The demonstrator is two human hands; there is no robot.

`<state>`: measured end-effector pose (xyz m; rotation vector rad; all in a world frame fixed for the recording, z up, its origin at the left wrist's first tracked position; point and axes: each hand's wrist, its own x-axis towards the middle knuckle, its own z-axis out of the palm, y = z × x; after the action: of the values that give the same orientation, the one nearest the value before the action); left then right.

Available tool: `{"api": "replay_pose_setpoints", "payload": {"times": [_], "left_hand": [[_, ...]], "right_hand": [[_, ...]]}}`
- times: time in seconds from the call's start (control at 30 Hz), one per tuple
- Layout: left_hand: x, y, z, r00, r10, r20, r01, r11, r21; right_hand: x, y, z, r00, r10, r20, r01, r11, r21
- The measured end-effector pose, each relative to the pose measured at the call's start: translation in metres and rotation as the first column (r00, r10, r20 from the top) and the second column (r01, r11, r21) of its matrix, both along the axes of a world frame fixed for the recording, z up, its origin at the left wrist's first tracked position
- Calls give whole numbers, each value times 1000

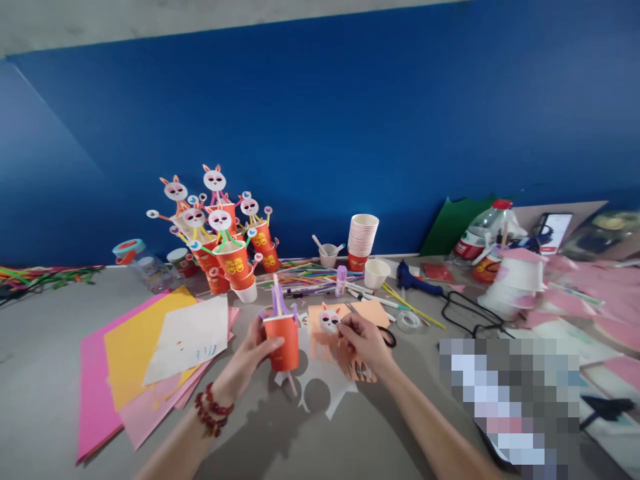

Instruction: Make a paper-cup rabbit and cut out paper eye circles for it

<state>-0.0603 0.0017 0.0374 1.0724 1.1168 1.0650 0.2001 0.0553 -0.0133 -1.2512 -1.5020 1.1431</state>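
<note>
My left hand (255, 347) is wrapped round a red paper cup (283, 345), held up off the table. Purple strips (278, 300) stick up out of the cup's mouth, and a thin pale stick pokes out below it. To the right, my right hand (367, 340) pinches the edge of a white paper rabbit face (329, 320) with orange ears. Beneath the hands lie an orange sheet (375, 311) with cut edges and a white sheet (336, 383) with round holes. Black scissors handles (387, 337) show beside my right hand, the blades mostly covered.
Several rabbit-faced cup figures (233, 260) stand back left. Coloured sheets (107, 400) lie at left. Behind are a cup stack (363, 237), a glue stick (341, 281), pens and strips. A blue glue gun (417, 280), its cord, and a bottle (483, 230) are at right.
</note>
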Motion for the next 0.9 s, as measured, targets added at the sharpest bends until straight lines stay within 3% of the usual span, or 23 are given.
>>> {"api": "replay_pose_setpoints", "payload": {"times": [0.13,0.4,0.67,0.8,0.9], "left_hand": [[19,-7,-10,995,-31,98,29,999,22],[14,-15,-24,990,-92,104,89,995,33],[14,-14,-23,992,-126,-26,126,992,-10],[12,-10,-30,990,-111,-87,116,992,58],[8,-8,-38,980,-67,-186,88,990,106]], "right_hand": [[3,1,-1,992,-4,124,0,999,35],[5,0,-2,945,-32,325,9,997,72],[13,-1,14,844,-151,515,129,989,78],[14,-3,21,761,-235,605,175,972,157],[20,-2,30,780,-231,582,132,969,208]]}}
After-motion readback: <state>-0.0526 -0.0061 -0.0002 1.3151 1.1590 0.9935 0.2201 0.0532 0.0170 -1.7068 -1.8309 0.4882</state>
